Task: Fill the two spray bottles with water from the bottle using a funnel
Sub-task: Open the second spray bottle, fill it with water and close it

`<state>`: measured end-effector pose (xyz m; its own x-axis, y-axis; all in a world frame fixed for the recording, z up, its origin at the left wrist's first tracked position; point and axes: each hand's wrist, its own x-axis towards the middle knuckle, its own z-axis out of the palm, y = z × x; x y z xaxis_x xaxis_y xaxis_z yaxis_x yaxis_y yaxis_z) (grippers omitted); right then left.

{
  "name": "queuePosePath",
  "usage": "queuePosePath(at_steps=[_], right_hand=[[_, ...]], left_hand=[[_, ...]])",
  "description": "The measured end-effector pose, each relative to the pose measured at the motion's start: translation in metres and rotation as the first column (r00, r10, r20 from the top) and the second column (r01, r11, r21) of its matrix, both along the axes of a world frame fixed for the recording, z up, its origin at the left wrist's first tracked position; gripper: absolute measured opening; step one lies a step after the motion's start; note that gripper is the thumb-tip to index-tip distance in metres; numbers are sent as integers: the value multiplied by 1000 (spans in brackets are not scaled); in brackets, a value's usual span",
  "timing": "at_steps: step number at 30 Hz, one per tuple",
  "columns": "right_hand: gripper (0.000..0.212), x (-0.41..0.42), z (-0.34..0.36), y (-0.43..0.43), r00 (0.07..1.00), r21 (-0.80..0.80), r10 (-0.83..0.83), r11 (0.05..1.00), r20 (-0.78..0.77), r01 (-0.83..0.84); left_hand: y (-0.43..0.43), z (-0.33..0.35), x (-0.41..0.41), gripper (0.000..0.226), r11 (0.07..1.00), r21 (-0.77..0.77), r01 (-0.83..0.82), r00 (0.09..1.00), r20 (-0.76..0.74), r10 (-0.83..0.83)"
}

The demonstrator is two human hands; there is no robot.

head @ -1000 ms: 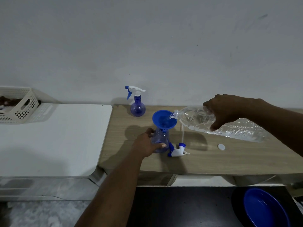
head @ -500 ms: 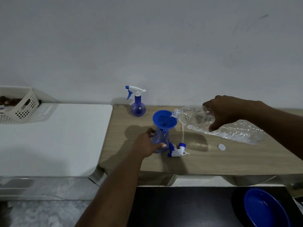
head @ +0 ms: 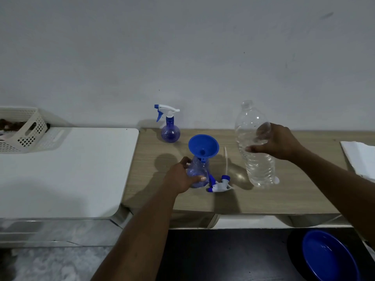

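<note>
Gripping funnel-topped translucent blue spray bottle [head: 198,172] in left hand [head: 178,177]. Clasping upright clear plastic bottle [head: 259,166], just right, in right hand [head: 280,142].

- centre of frame: funnel [head: 203,146] sits in open spray bottle [head: 197,175], on the surface [head: 284,199]
- loose spray head [head: 220,184] lies just right of it
- second spray bottle [head: 170,128] behind, left of funnel, near wall
- water bottle [head: 256,151] upright, further right
- basket [head: 22,128] at left edge, on side table [head: 67,169]
- bowl [head: 328,258] lower right, below the surface

I've swung the bottle [head: 256,147] in my right hand [head: 277,141] from pouring tilt at the funnel [head: 203,145] to upright.
</note>
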<state>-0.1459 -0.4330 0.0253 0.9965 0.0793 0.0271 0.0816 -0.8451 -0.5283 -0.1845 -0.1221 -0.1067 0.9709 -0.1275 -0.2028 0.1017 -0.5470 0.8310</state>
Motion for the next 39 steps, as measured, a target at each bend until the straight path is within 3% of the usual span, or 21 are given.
queuePosePath(at_steps=[7, 16, 31, 33, 36, 39], right_hand=[[75, 4, -40, 6, 940, 295, -335, 906, 58, 305], [72, 5, -61, 19, 825, 512, -563, 726, 56, 460], [105, -14, -78, 11, 900, 544, -423, 732, -107, 409], [107, -18, -81, 13, 886, 540, -459, 729, -71, 421], [96, -35, -82, 29, 789, 563, -608, 684, 87, 464], [77, -56, -71, 58, 750, 547, -529, 793, 397, 269]], left_hand=[[1, -5, 1, 62, 1000, -17, 4, 1000, 18, -3], [0, -4, 2, 63, 1000, -16, 12, 1000, 12, -12], [0, -5, 2, 68, 1000, -7, 8, 1000, 0, -8], [0, -7, 2, 67, 1000, -3, -2, 1000, 7, 2], [1, -8, 2, 65, 1000, -4, -6, 1000, 13, 6], [0, -9, 3, 63, 1000, -2, -10, 1000, 0, 10]])
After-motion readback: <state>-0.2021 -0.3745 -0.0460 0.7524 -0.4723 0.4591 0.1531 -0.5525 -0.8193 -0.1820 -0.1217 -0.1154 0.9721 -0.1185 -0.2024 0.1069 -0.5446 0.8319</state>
